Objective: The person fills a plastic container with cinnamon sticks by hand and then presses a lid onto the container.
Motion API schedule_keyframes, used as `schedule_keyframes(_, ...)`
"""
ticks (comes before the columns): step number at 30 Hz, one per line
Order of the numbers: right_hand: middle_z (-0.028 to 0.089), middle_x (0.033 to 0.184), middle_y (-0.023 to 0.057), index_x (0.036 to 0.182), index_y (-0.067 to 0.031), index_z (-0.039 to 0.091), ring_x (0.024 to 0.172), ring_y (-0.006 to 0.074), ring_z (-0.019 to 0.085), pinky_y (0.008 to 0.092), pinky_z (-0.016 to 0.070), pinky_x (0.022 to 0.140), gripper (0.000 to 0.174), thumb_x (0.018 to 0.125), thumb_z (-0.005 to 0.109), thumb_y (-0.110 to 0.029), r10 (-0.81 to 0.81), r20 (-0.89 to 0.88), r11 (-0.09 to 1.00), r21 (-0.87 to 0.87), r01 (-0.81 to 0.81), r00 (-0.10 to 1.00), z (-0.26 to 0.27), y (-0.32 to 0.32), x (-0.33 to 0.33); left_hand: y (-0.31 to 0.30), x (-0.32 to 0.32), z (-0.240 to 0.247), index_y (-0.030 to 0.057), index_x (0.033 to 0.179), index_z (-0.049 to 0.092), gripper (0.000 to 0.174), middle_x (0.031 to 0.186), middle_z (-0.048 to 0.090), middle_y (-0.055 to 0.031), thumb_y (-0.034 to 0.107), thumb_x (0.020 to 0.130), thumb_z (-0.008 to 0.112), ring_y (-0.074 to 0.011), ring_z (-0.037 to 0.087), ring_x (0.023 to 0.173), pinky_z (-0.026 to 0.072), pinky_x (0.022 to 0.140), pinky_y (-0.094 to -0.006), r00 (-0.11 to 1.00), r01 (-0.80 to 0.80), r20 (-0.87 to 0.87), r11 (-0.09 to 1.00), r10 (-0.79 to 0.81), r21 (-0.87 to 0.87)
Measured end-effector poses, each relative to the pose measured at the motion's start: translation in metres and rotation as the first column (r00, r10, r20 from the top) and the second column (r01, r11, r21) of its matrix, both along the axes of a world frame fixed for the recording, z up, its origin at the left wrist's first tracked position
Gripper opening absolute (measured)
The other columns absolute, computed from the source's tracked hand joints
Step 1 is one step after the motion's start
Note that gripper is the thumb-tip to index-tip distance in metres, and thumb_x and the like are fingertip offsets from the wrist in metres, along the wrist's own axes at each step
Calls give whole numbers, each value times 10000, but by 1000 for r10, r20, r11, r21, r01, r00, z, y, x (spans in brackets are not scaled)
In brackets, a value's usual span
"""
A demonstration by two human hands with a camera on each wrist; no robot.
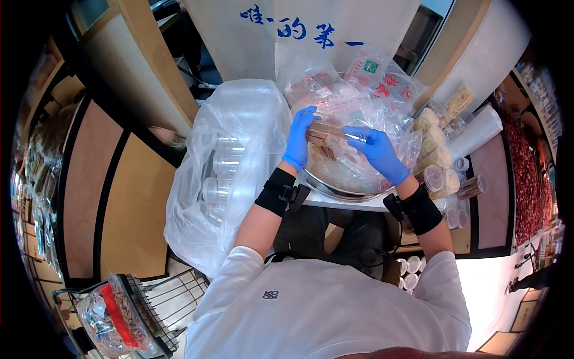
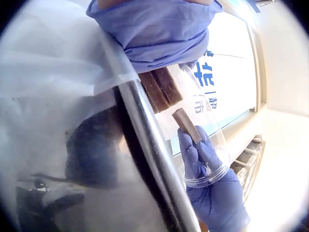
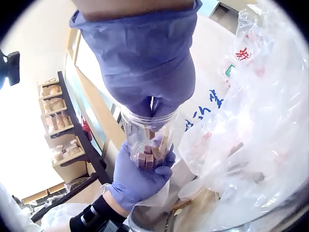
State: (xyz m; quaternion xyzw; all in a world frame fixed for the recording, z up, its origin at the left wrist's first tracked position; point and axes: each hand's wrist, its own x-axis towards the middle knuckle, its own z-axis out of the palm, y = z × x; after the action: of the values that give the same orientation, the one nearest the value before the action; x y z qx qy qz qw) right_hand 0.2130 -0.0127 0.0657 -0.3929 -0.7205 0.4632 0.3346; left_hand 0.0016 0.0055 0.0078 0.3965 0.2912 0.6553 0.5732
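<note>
Both hands wear blue gloves and meet over a metal basin (image 1: 350,195). My left hand (image 1: 297,142) grips a clear plastic jar (image 3: 133,128) round its base end, tilted on its side with the mouth toward the right hand. Several brown stick-shaped pieces (image 3: 149,158) stand packed inside it. The fingers of my right hand (image 2: 219,198) reach through the jar's ridged mouth and pinch a single brown stick (image 2: 187,124) inside. Under the jar, more brown sticks show at the basin's edge, beside clear bags (image 1: 382,90) with red print.
Left of the basin lies a big translucent bag (image 1: 197,179) of clear jars. Filled jars (image 1: 433,143) and a white roll (image 1: 478,131) stand on the right. A wire cart (image 1: 173,299) with a packed bag is at lower left. A white panel with blue characters (image 1: 293,27) rises behind.
</note>
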Motion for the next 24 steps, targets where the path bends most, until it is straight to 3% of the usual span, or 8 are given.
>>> schedule_keyframes(2,604,1188,103,1210,-20,582,1034,150,566,282,434,926,334,901,589,-144,19,-1,998,64,-19,1000,0,-1,-3,0,0,-1,74,1178,546,339,1045,565,-27,266,906,483,-128,507,1014,360,935,-278,1000,21,10,1000,-21,3)
schedule_keyframes(4,538,1283,130,1301,-29,495,1152,184,506,307,372,1009,404,922,555,-159,234,161,939,218,-266,959,3,-2,-6,5,-1,-6,91,1184,555,358,1044,577,-21,295,897,489,-128,513,1017,368,926,-277,1000,18,-17,1000,-18,25)
schedule_keyframes(7,496,1329,138,1360,-39,419,1195,202,472,319,330,1044,463,934,537,-173,290,242,940,108,-323,926,11,-1,-4,4,0,-6,106,1187,568,377,1046,589,-12,326,889,497,-128,518,1025,376,922,-278,999,27,-23,999,-26,28)
schedule_keyframes(13,510,1316,125,1343,-10,421,1135,146,510,286,399,977,466,906,556,-99,210,2,978,8,-210,978,-1,-2,-5,6,0,-7,102,1189,567,383,1046,593,-13,332,891,499,-134,519,1035,376,934,-282,999,28,24,1000,-29,10)
schedule_keyframes(16,522,1304,126,1326,8,433,1105,131,525,275,422,946,459,900,566,-97,60,183,994,75,-75,981,-6,0,-1,5,-1,-7,99,1195,560,385,1040,598,-17,330,892,497,-136,525,1029,378,930,-283,999,35,30,999,-35,2)
schedule_keyframes(20,524,1301,142,1323,13,438,1116,142,519,284,410,960,454,905,560,-112,123,174,992,-60,-114,977,5,-5,-5,5,0,-8,99,1195,556,378,1024,603,-21,323,897,489,-136,535,1011,384,920,-285,999,32,-3,999,-32,18)
schedule_keyframes(22,530,1294,140,1326,5,441,1129,145,509,292,397,973,449,915,553,-138,255,176,946,156,-283,951,5,-3,-6,3,-3,-4,99,1194,557,375,1029,601,-24,320,899,487,-134,535,1008,383,918,-283,999,47,4,998,-47,30)
schedule_keyframes(24,527,1297,135,1329,1,439,1139,150,504,294,388,985,448,921,546,-149,285,146,951,85,-299,947,10,-4,-3,1,-1,-3,99,1192,558,371,1034,599,-26,316,900,485,-133,534,1004,383,917,-280,998,65,12,997,-66,43)
